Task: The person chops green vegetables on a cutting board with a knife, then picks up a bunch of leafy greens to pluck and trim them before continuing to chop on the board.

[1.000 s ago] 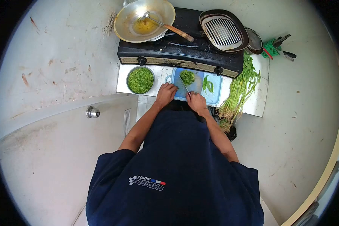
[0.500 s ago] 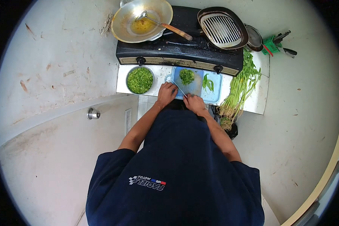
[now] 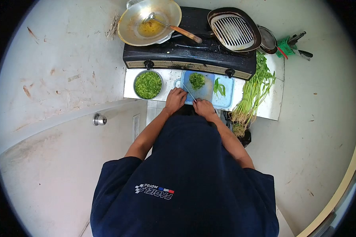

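My right hand (image 3: 204, 108) is closed round the handle of a knife (image 3: 189, 93), whose thin blade slants up and left over the blue cutting board (image 3: 205, 94). My left hand (image 3: 176, 100) rests at the board's lower left edge, its fingers bent together near the blade; whether they hold anything is too small to tell. A small heap of chopped greens (image 3: 197, 80) lies on the board. To its right, a few green leaves (image 3: 219, 87) lie on a light blue tray (image 3: 228, 99). A round bowl (image 3: 148, 84) full of chopped greens stands at the left.
Behind the counter (image 3: 129, 89) is a black gas stove (image 3: 190, 55) with a wok (image 3: 126, 27) and ladle (image 3: 186, 34), and a grill pan (image 3: 234, 31). Long-stemmed greens (image 3: 255, 93) lie at the right, near a green basket (image 3: 284, 46) with utensils. A door knob (image 3: 99, 119) is at left.
The whole view has shifted very slightly. Both hands and the knife stay in almost the same place over the board.
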{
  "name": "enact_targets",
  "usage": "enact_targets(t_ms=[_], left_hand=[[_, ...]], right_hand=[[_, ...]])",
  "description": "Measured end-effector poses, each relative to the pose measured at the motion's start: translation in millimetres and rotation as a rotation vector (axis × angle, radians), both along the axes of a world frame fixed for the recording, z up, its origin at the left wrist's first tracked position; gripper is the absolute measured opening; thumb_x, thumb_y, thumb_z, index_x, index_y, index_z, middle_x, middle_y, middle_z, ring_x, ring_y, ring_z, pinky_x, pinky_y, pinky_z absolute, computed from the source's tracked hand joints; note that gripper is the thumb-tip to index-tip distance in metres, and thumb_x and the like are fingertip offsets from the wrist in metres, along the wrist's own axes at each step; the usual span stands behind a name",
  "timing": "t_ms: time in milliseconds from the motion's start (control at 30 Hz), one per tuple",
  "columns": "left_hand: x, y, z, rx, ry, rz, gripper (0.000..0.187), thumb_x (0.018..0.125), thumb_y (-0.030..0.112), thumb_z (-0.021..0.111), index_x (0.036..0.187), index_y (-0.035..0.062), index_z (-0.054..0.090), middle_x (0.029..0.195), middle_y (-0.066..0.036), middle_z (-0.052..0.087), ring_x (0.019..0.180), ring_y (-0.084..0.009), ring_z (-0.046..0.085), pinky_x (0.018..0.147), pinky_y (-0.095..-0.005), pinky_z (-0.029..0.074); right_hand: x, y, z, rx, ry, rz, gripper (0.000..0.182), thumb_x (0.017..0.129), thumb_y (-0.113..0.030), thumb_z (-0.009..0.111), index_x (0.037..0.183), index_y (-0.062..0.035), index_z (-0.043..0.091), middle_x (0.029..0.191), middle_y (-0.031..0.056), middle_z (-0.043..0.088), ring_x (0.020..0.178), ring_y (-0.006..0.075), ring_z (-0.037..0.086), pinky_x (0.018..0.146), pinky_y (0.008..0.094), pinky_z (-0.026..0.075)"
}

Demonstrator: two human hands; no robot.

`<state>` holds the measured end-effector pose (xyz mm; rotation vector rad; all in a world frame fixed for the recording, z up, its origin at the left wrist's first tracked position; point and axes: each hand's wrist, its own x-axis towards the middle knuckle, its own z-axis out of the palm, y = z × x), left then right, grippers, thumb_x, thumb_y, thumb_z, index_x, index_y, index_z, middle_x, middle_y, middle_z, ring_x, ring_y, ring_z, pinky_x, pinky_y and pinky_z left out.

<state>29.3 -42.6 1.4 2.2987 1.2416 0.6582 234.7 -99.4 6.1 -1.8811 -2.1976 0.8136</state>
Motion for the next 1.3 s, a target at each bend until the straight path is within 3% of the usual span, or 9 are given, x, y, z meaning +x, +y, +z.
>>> enact_targets(t_ms=[433, 633, 1067, 1300], left_hand=[[5.5, -0.9, 3.2, -0.077, -0.053, 0.091, 0.008, 0.086, 0.012, 0.072, 0.091, 0.0065, 0.073, 0.087, -0.010, 0.068, 0.091, -0.0318, 0.064, 0.082, -0.0436, 0.049], [6.2, -3.0, 1.5, -0.077, -0.047, 0.096, 0.009, 0.085, 0.011, 0.072, 0.093, 0.0065, 0.073, 0.088, -0.011, 0.065, 0.091, -0.0322, 0.063, 0.083, -0.0439, 0.049], [8.9, 3.6, 6.1, -0.092, -0.053, 0.088, 0.010, 0.089, 0.009, 0.070, 0.098, 0.0073, 0.074, 0.093, -0.008, 0.070, 0.093, -0.0299, 0.065, 0.083, -0.0429, 0.048], [13.5, 10.2, 0.6, -0.047, -0.075, 0.054, 0.007, 0.088, 0.009, 0.071, 0.092, 0.0061, 0.076, 0.090, -0.009, 0.069, 0.089, -0.0302, 0.064, 0.081, -0.0428, 0.048]], right_hand=[[1.1, -9.6, 0.8, 0.019, -0.009, 0.042, 0.043, 0.104, -0.037, 0.051, 0.088, 0.0015, 0.061, 0.071, 0.0270, 0.069, 0.069, 0.0452, 0.071, 0.067, 0.0527, 0.058], [-5.0, -1.9, -2.7, -0.020, -0.048, 0.030, 0.042, 0.105, -0.035, 0.049, 0.094, 0.0026, 0.064, 0.074, 0.0244, 0.071, 0.071, 0.0418, 0.073, 0.068, 0.0512, 0.059], [4.5, -8.9, -5.3, 0.030, -0.017, -0.095, 0.043, 0.104, -0.037, 0.052, 0.093, 0.0029, 0.063, 0.071, 0.0277, 0.069, 0.068, 0.0446, 0.071, 0.065, 0.0527, 0.058], [9.0, -7.2, 7.1, -0.041, -0.035, -0.049, 0.045, 0.105, -0.038, 0.049, 0.095, 0.0033, 0.064, 0.074, 0.0276, 0.070, 0.072, 0.0460, 0.071, 0.068, 0.0539, 0.058]])
